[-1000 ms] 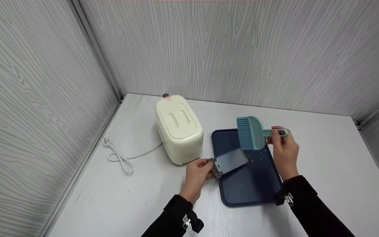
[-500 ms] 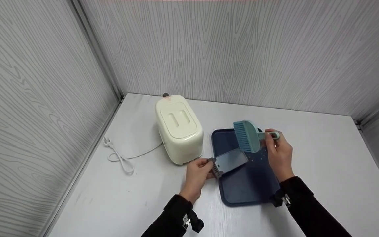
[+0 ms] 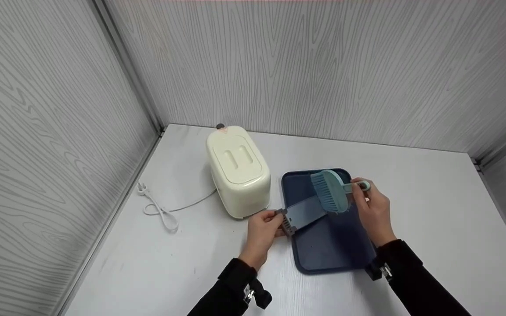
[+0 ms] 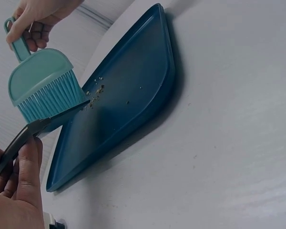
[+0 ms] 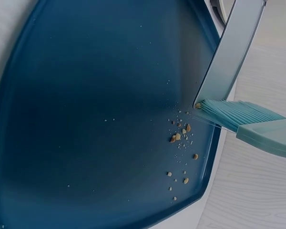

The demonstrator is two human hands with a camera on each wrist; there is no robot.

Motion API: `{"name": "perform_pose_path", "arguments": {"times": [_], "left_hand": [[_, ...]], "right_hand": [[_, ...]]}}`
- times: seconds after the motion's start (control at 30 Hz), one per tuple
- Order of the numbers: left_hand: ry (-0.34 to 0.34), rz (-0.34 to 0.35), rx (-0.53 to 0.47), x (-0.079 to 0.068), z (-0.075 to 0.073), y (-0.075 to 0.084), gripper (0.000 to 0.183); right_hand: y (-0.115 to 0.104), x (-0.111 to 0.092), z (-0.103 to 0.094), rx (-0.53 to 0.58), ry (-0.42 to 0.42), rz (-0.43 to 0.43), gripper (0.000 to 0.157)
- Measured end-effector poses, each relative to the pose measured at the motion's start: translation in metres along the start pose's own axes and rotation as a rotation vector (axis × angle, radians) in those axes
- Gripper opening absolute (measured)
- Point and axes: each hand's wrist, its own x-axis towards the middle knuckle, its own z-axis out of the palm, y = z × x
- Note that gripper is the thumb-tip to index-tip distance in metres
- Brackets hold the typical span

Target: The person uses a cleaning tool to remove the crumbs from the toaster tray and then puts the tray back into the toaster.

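My left hand pinches the grey slotted end of a flat metal crumb tray. The crumb tray slants over a dark blue serving tray. In my right hand is the handle of a teal hand brush, bristles toward the left. The right wrist view has the bristles against the crumb tray's free end, where a brown crumb sits by the tips. Several crumbs lie scattered on the blue tray beneath that end.
A cream toaster with a lid on top stands left of the blue tray. Its white cord and plug lie on the white table further left. Grey wood-grain panels enclose the back and sides.
The brush has come down and slightly left, and its bristles now overlap the free end of the crumb tray. My left hand and the crumb tray have hardly moved.
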Motion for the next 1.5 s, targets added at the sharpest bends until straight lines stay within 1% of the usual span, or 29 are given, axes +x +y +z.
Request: {"name": "perform_pose_path", "arguments": {"times": [0.13,0.3,0.6,0.83,1.0,1.13,1.37,1.5], "left_hand": [[0.003,0.011,-0.008,0.000,0.000,0.000,0.021],[0.016,0.006,0.004,0.000,-0.001,0.000,0.020],[0.025,0.008,-0.010,-0.001,-0.001,0.000,0.022],[0.042,0.013,0.001,-0.001,-0.003,0.000,0.025],[0.050,0.009,-0.018,-0.001,-0.003,-0.001,0.026],[0.052,0.003,-0.026,-0.001,-0.003,-0.001,0.026],[0.049,0.014,-0.042,-0.001,-0.003,0.000,0.026],[0.054,0.017,-0.036,-0.001,-0.002,-0.001,0.025]], "right_hand": [[0.001,0.000,-0.002,-0.017,-0.002,-0.015,0.023],[0.002,0.000,-0.003,-0.036,0.011,-0.047,0.020],[-0.001,-0.002,-0.007,-0.033,0.013,-0.077,0.019],[0.001,0.000,-0.013,-0.007,0.037,-0.054,0.019],[0.000,0.002,-0.018,-0.007,0.065,-0.066,0.020],[-0.002,0.006,-0.022,0.024,0.094,-0.025,0.023],[-0.013,0.018,-0.029,0.112,0.177,0.055,0.027],[-0.021,0.021,-0.027,0.176,0.187,0.085,0.033]]}}
